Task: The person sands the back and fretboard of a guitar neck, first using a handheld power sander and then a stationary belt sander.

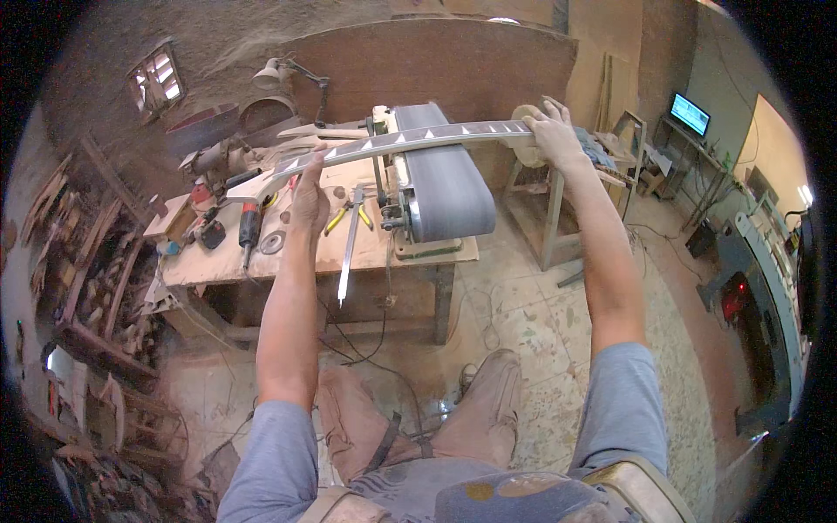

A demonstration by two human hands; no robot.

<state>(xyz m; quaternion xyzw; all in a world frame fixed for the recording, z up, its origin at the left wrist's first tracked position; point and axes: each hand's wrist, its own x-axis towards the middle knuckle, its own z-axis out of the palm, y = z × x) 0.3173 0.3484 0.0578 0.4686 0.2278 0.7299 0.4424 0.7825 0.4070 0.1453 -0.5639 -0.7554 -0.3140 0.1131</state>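
Observation:
A long wooden instrument neck (418, 137) with a dark fretboard and pale triangular inlays lies crosswise over the grey belt of a sander (449, 200). My left hand (309, 196) grips it near its left end, and my right hand (554, 131) grips its pale, rounded right end. A long metal caliper (350, 247), yellow-handled pliers (337, 221) and an orange-and-black power tool (249, 228) lie on the bench (192, 268) below and left of the neck.
A desk lamp (266, 74) stands at the back. Wood scraps (61, 200) fill the left wall's rack. A wooden stand (551, 235), a lit screen (689, 113) and a grey machine (757, 322) are at the right. Cables (375, 353) trail on the floor.

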